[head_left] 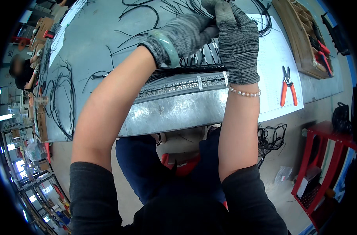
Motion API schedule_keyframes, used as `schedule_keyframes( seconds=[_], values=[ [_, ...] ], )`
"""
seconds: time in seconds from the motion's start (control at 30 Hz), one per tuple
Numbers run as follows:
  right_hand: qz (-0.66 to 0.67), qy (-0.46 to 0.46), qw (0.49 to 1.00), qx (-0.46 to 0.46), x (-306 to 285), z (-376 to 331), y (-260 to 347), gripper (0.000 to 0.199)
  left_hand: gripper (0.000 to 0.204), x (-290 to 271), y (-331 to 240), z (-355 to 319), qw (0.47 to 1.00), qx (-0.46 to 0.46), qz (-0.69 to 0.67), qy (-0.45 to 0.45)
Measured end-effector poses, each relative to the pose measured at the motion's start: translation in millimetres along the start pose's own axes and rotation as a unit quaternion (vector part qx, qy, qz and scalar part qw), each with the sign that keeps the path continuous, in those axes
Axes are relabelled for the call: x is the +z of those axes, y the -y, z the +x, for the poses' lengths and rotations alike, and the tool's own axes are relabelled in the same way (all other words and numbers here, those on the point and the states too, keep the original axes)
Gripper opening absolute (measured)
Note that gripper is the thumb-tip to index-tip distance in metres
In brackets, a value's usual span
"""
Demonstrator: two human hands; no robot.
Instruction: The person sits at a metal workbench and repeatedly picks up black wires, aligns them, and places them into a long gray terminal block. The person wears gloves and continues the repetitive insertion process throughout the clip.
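In the head view we see our 2 hands in grey striped gloves over the far part of a metal worktop [174, 113]. The left hand [182, 37] reaches across to the right, its fingers beside the right palm; the right hand [239, 47] points away from us, its fingers bent at the upper edge of the view. We cannot tell whether either hand's fingers grip something or are merely curled.

The terminal strip [178, 87] lies on the worktop just nearer to us than the hands. Its long axis runs left to right, the right end slightly farther from us. That right end sits just beside the right wrist; our left forearm hides the other end. Along its far side runs a black wire bundle [186, 71], and wires with white sleeves point away from us, under the hands.

Between the strip and the worktop's near edge we have a band of metal surface, wider toward the right. Right of the right wrist, a paper sheet [276, 51] carries the red-handled pliers [289, 83], jaws pointing away from us. A wooden box [289, 33] bounds that side; loose black wires [70, 98] lie well to the left.
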State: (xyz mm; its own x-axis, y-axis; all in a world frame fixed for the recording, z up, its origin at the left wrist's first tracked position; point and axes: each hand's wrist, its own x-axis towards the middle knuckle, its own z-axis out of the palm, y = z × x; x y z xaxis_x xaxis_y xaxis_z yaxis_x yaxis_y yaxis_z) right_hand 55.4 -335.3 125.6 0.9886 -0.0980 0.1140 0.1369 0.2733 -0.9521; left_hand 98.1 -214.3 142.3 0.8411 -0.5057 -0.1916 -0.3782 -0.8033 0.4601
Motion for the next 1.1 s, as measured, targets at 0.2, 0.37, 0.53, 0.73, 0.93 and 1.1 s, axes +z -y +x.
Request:
schedule_keyframes(
  seconds=[0.2,0.37,0.53,0.73,0.93,1.1],
  values=[
    [-0.041,-0.065,0.994,-0.082,-6.4,9.8,-16.5,0.032,0.034,50.0,49.3,4.1,0.992,-0.109,-0.021,0.057],
    [-0.111,-0.045,0.988,-0.1,-0.4,14.6,-18.9,0.026,0.051,96.5,109.3,-9.4,0.985,-0.141,-0.091,0.036],
    [-0.41,0.094,0.901,0.106,-20.8,14.8,-72.4,0.024,0.042,93.1,109.3,-6.9,0.98,-0.158,-0.116,0.027],
    [-0.609,0.27,0.725,0.175,-9.7,10.7,-99.1,0.018,0.035,89.3,115.4,-12.9,0.979,-0.174,-0.072,0.071],
    [-0.602,0.271,0.729,0.183,-8.8,9.6,-102.8,0.018,0.032,78.5,106.2,-27.7,0.976,-0.155,-0.084,0.128],
    [-0.599,0.274,0.73,0.182,-8.5,12.4,-110.1,0.018,0.03,86.4,104.1,-28.1,0.979,-0.159,-0.072,0.108]
  ],
)
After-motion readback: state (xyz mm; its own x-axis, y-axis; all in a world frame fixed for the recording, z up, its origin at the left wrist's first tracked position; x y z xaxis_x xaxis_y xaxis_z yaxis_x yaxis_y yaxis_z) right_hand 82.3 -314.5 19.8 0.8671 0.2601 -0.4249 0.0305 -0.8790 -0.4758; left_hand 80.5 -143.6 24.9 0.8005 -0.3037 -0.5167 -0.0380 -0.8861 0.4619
